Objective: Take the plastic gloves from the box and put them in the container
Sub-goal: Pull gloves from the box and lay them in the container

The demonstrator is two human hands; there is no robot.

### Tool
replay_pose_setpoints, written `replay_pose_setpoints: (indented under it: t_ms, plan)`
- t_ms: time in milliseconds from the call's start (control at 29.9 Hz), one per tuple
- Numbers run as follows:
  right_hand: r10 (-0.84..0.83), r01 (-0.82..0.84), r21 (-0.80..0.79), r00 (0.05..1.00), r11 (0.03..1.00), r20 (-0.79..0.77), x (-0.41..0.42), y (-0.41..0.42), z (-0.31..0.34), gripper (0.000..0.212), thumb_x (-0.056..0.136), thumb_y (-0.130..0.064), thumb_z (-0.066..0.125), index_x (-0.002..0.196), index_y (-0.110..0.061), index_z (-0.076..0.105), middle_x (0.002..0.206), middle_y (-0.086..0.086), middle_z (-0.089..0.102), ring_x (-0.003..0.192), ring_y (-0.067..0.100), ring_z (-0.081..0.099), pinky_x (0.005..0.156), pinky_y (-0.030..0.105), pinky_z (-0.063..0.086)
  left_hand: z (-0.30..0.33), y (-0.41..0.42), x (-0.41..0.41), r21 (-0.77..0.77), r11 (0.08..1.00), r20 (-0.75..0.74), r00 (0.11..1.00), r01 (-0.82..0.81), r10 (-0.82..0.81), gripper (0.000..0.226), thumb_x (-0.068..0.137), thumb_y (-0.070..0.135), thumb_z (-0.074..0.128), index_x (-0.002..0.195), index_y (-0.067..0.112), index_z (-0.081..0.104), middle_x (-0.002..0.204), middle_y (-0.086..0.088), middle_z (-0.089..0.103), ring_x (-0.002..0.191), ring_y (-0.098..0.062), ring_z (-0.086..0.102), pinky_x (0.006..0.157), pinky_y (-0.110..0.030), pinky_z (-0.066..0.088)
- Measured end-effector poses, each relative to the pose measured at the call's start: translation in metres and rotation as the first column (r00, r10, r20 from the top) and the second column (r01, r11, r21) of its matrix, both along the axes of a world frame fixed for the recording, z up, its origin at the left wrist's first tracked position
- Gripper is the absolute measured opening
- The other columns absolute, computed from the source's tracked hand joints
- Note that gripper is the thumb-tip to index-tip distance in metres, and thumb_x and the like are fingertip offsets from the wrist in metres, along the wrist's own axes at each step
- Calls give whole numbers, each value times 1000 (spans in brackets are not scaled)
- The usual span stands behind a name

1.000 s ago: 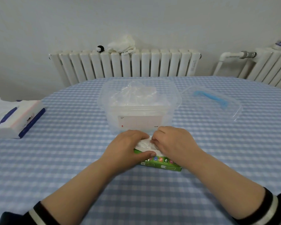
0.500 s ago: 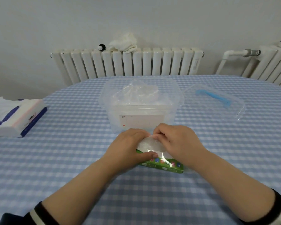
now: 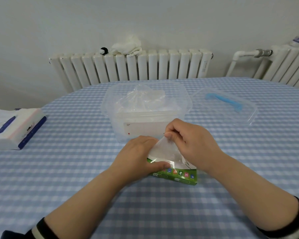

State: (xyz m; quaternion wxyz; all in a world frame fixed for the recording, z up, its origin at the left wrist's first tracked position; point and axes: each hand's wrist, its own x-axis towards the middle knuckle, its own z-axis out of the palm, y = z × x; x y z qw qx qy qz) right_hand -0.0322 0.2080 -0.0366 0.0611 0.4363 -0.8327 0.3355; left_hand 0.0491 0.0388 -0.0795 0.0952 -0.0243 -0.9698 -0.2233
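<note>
Right hand (image 3: pixel 192 142) pinches glove (image 3: pixel 164 150); left hand (image 3: pixel 138 157) clamps box (image 3: pixel 178 175), mostly hidden; fingertips unclear.

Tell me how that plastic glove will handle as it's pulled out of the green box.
Probably floppy: the plastic glove drapes into a limp peak where the right hand pinches it. Likely very light, being thin and see-through. It may drag the green box along, so the left hand pinning it helps.

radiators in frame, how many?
2. One radiator stands against the wall behind the table, with a white cloth on top; the second radiator is at the right edge, partly cut off.
</note>
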Motion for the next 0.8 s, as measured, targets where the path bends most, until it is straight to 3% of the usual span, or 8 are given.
replay_pose_setpoints:
  t_ms: [134, 334, 401, 501, 635, 701, 768, 801]
  plan:
    - [-10, 10, -36, 1000, 999, -15, 0, 0, 4, 10, 98, -23, 52, 89, -24, 57, 72, -18, 59, 68, 5, 55, 59, 16, 39, 5, -5, 2, -3, 1000, -29, 1000, 1, -1, 50, 73, 66, 69, 105, 28, 63, 94, 19, 58, 88, -1, 48, 76, -12, 34]
    - [-7, 5, -102, 1000, 995, -15, 0, -2, 7, 12, 98, -24, 52, 87, -21, 55, 66, -14, 55, 68, 8, 54, 58, 16, 40, 10, -8, 4, -36, 999, -23, 1000, -8, 7, 53, 72, 69, 67, 106, 28, 62, 94, 19, 57, 88, -2, 48, 78, -17, 36]
    - [-9, 12, -83, 999, 996, 37, -2, -5, 3, 12, 98, -25, 52, 86, -24, 53, 65, -15, 55, 67, 7, 55, 58, 16, 40, 6, -8, 4, -52, 998, -16, 1000, -20, 19, 54, 72, 71, 64, 104, 28, 61, 91, 20, 53, 86, -3, 46, 74, -16, 32]
    - [7, 16, -82, 963, 997, 271, -3, -9, -5, 11, 94, -35, 57, 89, -27, 53, 75, -15, 59, 71, 5, 58, 66, 26, 48, 0, -10, 7, -49, 997, 23, 998, -55, 57, 57, 71, 75, 55, 102, 28, 59, 91, 18, 54, 87, -6, 49, 72, -22, 34]
    - [34, -72, 51, 847, 996, 531, -4, -7, -1, 68, 60, -62, 69, 118, -36, 48, 108, -21, 55, 96, -5, 55, 80, 10, 44, -3, -11, 8, 4, 998, 14, 998, -58, 57, 55, 68, 78, 48, 95, 31, 56, 86, 17, 55, 83, -5, 49, 70, -23, 36]
    - [41, -115, 111, 851, 987, 523, -2, -7, -4, 60, 61, -62, 74, 110, -33, 57, 100, -18, 62, 91, -1, 59, 81, 19, 50, -4, -10, 7, 16, 998, 7, 998, -61, 61, 55, 69, 77, 48, 95, 29, 58, 86, 15, 57, 83, -5, 50, 70, -25, 40]
    - [26, -71, 85, 897, 994, 441, 2, -10, -10, 33, 74, -51, 75, 85, -22, 64, 76, -8, 64, 70, 4, 58, 70, 30, 50, -5, -10, 6, 25, 998, 9, 998, -59, 59, 59, 67, 78, 48, 98, 29, 61, 90, 15, 60, 85, -5, 52, 75, -26, 43]
    - [24, -44, 40, 916, 998, 400, 3, -12, -13, 30, 81, -43, 72, 73, -17, 60, 64, -6, 59, 60, 5, 51, 62, 32, 45, -4, -10, 6, 36, 998, 11, 998, -55, 54, 60, 65, 77, 49, 101, 30, 62, 92, 15, 61, 87, -5, 52, 77, -26, 43]
